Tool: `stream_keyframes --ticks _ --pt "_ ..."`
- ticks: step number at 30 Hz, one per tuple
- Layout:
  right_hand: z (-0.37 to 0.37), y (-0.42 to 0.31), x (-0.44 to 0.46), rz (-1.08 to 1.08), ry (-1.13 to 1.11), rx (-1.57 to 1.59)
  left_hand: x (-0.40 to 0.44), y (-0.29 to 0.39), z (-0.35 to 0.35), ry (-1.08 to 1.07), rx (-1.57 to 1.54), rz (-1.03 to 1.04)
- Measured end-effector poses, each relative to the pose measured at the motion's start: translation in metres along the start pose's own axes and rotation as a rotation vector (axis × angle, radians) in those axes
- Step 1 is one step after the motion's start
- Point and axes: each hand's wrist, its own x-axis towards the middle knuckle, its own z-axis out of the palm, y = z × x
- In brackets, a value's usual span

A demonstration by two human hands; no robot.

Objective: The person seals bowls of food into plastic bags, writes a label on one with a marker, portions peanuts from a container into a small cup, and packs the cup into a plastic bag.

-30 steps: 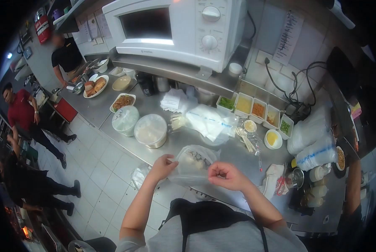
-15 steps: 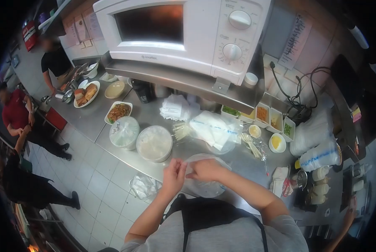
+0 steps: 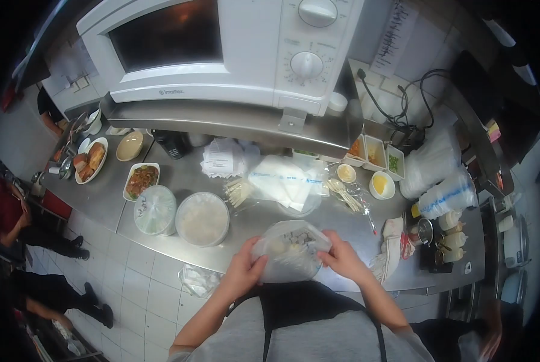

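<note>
Close to my body at the counter's front edge, a translucent plastic bag (image 3: 289, 265) is spread between my hands, its mouth gaping upward. My left hand (image 3: 243, 265) grips the bag's left rim, thumb inside. On the opposite rim, my right hand (image 3: 344, 258) has closed its fingers and thumb. Pale contents show through the bag, too blurred to name. Left of it stands a round tub (image 3: 202, 219) with a cloudy lid, beside a second tub (image 3: 155, 210) covered in tied plastic. White plastic bags (image 3: 285, 181) lie flat beyond my hands.
A microwave (image 3: 252, 72) sits on a steel shelf (image 3: 233, 125) above the counter. A dish of cooked food (image 3: 142, 182) stands left. On the right are a bowl with yellow contents (image 3: 381, 185), a cloth (image 3: 392, 238) and squeeze bottles (image 3: 454, 240). Other people stand at left and lower right.
My hands were close together, fingers pinched; now they are apart, holding the bag's mouth wide. My view has shifted, so the counter things appear farther left.
</note>
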Motion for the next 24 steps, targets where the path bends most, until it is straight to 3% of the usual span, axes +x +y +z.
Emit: stream_keyframes --ticks 1,5,14,16,17,19,20,22,23,24 --pt "0.001 0.0 -0.001 0.11 -0.189 0.287 0.003 0.003 0.003 -0.004 0.002 0.002" --pt "0.0 -0.009 -0.008 -0.072 0.013 0.339 0.016 0.028 0.006 -0.005 -0.231 0.09" --pt "-0.028 -0.009 -0.014 -0.144 -0.148 0.559 0.065 0.065 -0.008 -0.051 -0.24 0.218" --pt "-0.029 -0.012 -0.012 -0.157 0.177 0.373 0.076 0.067 -0.009 -0.041 -0.192 0.214" --pt "-0.034 -0.024 -0.013 -0.157 0.185 0.375 0.076 0.074 -0.008 -0.049 -0.156 0.216" --pt "-0.046 -0.058 -0.017 -0.408 0.394 -0.023 0.077 0.089 -0.006 -0.067 -0.117 0.22" --pt "-0.043 -0.062 -0.013 -0.401 0.402 -0.022 0.076 0.095 -0.005 -0.082 -0.028 0.227" --pt "-0.036 -0.066 -0.007 -0.627 0.261 -0.247 0.074 0.104 -0.003 -0.109 0.066 0.24" --pt "-0.032 -0.062 -0.005 -0.615 0.275 -0.251 0.074 0.108 -0.004 0.075 0.376 0.541" --pt "-0.029 -0.052 -0.004 -0.43 0.136 -0.363 0.075 0.113 -0.003 0.26 0.677 0.85"
